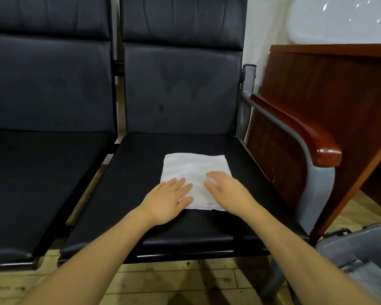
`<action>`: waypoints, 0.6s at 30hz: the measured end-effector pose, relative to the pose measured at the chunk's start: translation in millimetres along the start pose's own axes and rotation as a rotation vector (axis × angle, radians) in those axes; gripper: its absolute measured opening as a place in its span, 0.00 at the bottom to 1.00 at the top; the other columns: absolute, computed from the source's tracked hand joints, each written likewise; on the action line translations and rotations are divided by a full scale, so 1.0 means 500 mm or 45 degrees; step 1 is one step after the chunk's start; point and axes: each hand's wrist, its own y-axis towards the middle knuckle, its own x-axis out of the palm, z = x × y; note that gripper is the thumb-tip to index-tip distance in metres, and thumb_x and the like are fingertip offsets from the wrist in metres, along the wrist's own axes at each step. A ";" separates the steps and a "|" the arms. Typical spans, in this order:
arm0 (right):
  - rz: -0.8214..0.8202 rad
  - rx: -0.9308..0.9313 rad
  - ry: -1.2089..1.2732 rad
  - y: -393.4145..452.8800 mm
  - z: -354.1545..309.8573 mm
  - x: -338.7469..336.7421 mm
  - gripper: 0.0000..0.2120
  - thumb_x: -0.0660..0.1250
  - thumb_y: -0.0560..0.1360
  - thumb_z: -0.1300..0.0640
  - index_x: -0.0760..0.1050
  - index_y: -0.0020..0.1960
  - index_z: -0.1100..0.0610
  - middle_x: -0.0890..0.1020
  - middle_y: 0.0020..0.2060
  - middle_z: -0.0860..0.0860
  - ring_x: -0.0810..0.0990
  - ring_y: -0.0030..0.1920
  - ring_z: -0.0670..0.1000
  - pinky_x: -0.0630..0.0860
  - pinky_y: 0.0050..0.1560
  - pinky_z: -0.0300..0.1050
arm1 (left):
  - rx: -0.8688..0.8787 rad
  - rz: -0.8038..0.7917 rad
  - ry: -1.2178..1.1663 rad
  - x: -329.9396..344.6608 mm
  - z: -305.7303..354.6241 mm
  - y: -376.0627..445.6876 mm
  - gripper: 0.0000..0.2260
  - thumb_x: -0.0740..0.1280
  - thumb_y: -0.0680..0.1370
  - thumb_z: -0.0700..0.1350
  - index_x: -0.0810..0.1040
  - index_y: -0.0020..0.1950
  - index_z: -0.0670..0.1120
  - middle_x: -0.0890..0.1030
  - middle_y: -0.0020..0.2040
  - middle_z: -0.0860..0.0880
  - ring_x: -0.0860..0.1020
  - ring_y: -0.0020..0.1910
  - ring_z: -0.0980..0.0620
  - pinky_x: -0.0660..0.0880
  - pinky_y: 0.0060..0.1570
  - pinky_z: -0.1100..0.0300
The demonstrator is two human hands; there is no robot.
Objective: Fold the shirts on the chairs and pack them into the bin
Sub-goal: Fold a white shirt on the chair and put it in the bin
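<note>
1. Your left hand (171,200) lies flat with its fingers straight and slightly spread, pressing the near left corner of the folded white shirt (195,172); it grips nothing.
2. Your right hand (223,190) rests palm-down on the shirt's near right part, fingers relaxed and extended; it too presses rather than holds.
3. The shirt sits as a compact rectangle on the right-hand chair seat (141,164), towards the seat's right half, with its edges fairly square and only faint creases showing.
4. The neighbouring chair seat (42,172) to your left shows no garment in the part visible.
5. The grey bin (359,249) stands on the floor just right of the chair, below the wooden armrest (306,133); pale cloth seems to lie inside, though too little shows to be sure.
6. Judging by this, the folding of this shirt looks essentially finished, with a final smoothing under way. What remains is lifting it and placing it in the bin.
</note>
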 end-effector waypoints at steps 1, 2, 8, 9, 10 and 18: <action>-0.123 -0.007 -0.140 -0.002 0.013 0.010 0.25 0.52 0.82 0.43 0.59 0.76 0.51 0.61 0.75 0.47 0.60 0.74 0.49 0.58 0.72 0.44 | -0.025 -0.044 -0.002 0.000 -0.007 -0.002 0.24 0.46 0.82 0.59 0.50 0.78 0.56 0.47 0.78 0.53 0.46 0.77 0.54 0.44 0.73 0.58; -0.221 -0.006 -0.248 -0.003 0.028 0.017 0.27 0.48 0.81 0.41 0.54 0.77 0.50 0.56 0.77 0.46 0.54 0.76 0.48 0.52 0.74 0.46 | -0.044 -0.072 -0.011 0.000 -0.014 -0.002 0.24 0.46 0.82 0.59 0.47 0.77 0.57 0.45 0.78 0.54 0.43 0.77 0.54 0.43 0.74 0.57; -0.221 0.039 -0.389 0.013 0.066 0.023 0.29 0.42 0.80 0.37 0.49 0.78 0.46 0.50 0.78 0.45 0.47 0.77 0.46 0.41 0.75 0.48 | -0.170 -0.070 -0.130 -0.001 -0.035 0.005 0.26 0.47 0.81 0.61 0.48 0.77 0.57 0.44 0.78 0.50 0.42 0.77 0.51 0.45 0.75 0.53; -0.164 0.008 -0.413 0.010 0.065 0.021 0.28 0.43 0.80 0.38 0.52 0.78 0.47 0.53 0.77 0.45 0.50 0.77 0.47 0.43 0.75 0.47 | -0.183 -0.001 -0.144 -0.002 -0.035 0.003 0.27 0.48 0.80 0.63 0.53 0.77 0.56 0.49 0.78 0.48 0.48 0.77 0.50 0.51 0.74 0.54; -0.096 -0.046 -0.438 0.004 0.062 0.019 0.27 0.45 0.81 0.39 0.56 0.76 0.47 0.57 0.76 0.46 0.54 0.76 0.48 0.45 0.74 0.46 | -0.190 0.097 -0.143 -0.003 -0.035 -0.003 0.29 0.50 0.78 0.66 0.60 0.76 0.54 0.56 0.76 0.48 0.55 0.74 0.49 0.59 0.70 0.56; 0.015 -0.387 -0.149 -0.028 0.031 0.015 0.15 0.63 0.77 0.45 0.76 0.62 0.47 0.74 0.54 0.43 0.72 0.55 0.45 0.69 0.57 0.41 | -0.206 0.465 -0.466 -0.007 -0.054 -0.067 0.10 0.67 0.77 0.49 0.78 0.56 0.47 0.71 0.52 0.54 0.74 0.46 0.55 0.73 0.49 0.62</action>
